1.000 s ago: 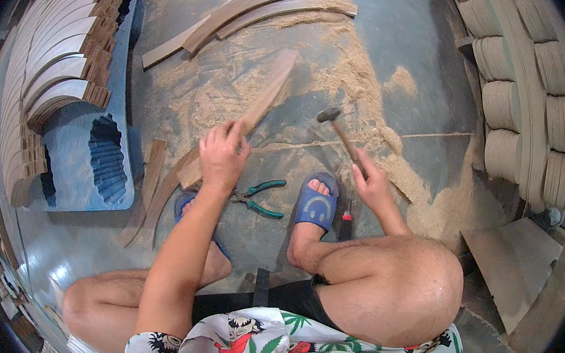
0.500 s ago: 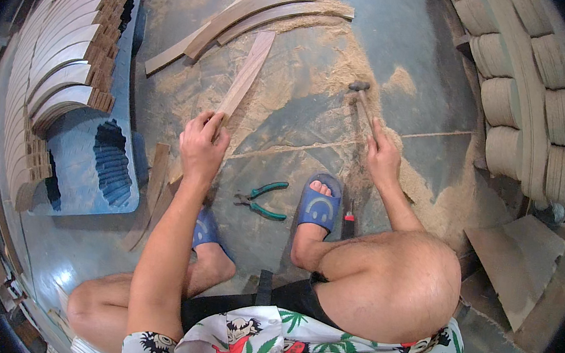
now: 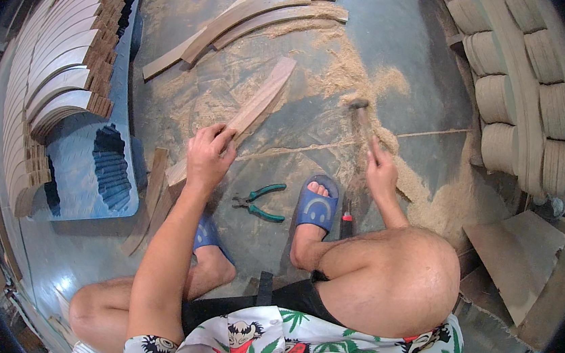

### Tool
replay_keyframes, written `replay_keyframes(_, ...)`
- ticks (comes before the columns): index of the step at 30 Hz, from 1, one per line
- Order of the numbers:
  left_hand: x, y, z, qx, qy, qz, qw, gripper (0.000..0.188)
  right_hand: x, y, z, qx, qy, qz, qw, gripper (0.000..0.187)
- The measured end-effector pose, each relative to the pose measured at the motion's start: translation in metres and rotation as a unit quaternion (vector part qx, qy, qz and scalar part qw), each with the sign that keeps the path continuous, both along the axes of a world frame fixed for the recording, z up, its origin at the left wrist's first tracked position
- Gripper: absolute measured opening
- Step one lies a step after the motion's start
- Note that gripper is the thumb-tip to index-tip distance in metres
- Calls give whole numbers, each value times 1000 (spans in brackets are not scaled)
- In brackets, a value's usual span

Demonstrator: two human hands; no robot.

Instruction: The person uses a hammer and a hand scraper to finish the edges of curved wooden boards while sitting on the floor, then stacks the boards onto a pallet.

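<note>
My left hand [image 3: 209, 156] is closed round a curved wooden strip [image 3: 267, 93], whose far end points up and to the right. The strip's near end shows beside my left wrist. In my right hand [image 3: 382, 169] is the handle of a hammer [image 3: 358, 105], its dark head pointing away from me over the sawdust. Green-handled pliers [image 3: 263, 202] lie open on the floor between my feet and left arm. A tool with a red end [image 3: 347, 217] rests beside my right sandal [image 3: 318, 204].
On the left, curved wooden pieces [image 3: 67, 81] are stacked on a blue pallet [image 3: 125, 188]. More curved strips [image 3: 243, 19] lie ahead on the floor. Bundled curved wood [image 3: 502, 136] is piled at the right, near flat boards [image 3: 512, 260]. Sawdust [image 3: 373, 83] covers parts of the floor.
The wooden strip has turned, its far end swinging right and nearer to me. My left hand has shifted slightly right and nearer. The hammer and my right hand have come a little nearer.
</note>
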State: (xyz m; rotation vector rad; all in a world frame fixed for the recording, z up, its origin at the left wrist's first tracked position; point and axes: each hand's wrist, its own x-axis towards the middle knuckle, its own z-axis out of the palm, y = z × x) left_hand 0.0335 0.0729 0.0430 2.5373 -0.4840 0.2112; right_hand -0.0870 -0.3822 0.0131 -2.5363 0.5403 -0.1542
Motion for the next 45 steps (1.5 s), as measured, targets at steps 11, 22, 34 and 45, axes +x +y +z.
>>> replay_keyframes(11,-6,-21,2,-37,36,-44,998,33,-36,42,29,-22,38,235,971,53)
replay_keyframes(22,-36,-47,-23,-28,59,-101,993,38,-36,-18,-8,295,-89,-98,946,50)
replay_keyframes(34,-67,-64,-44,62,49,-67,995,49,0,2,17,497,146,-66,853,65)
replay_keyframes(45,-66,-68,-53,150,36,-99,983,57,34,-5,5,427,171,-20,888,55)
